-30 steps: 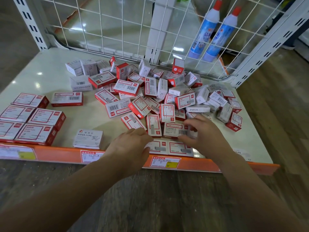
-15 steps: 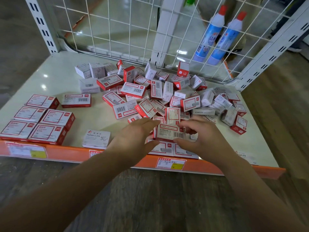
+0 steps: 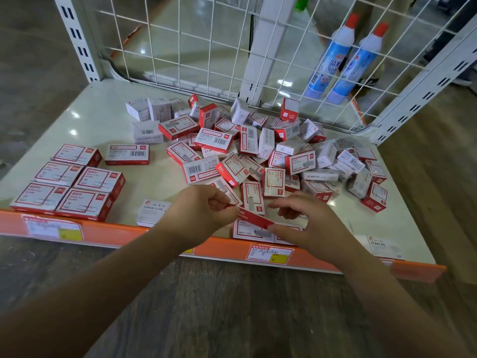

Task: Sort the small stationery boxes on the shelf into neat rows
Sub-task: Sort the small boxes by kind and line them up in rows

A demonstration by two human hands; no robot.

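A loose heap of small red-and-white stationery boxes (image 3: pixel 247 151) covers the middle and right of the pale shelf (image 3: pixel 103 120). My left hand (image 3: pixel 204 210) and my right hand (image 3: pixel 304 223) pinch the two ends of one red staple box (image 3: pixel 254 218), tilted on edge just above the front of the shelf. Under it lie two flat boxes (image 3: pixel 249 231) at the front edge. At the front left, several larger red boxes (image 3: pixel 69 182) sit in tidy rows. A white paper clips box (image 3: pixel 152 210) lies beside my left wrist.
A white wire grid (image 3: pixel 206 47) closes the back of the shelf, with two blue bottles (image 3: pixel 346 60) behind it. An orange price strip (image 3: pixel 108 233) with labels runs along the front edge. A white staples box (image 3: pixel 382 246) lies at the front right. White uprights flank both sides.
Both hands have lifted one box from the front of the heap and turned it on edge, so its red side now faces up. The camera has moved closer.
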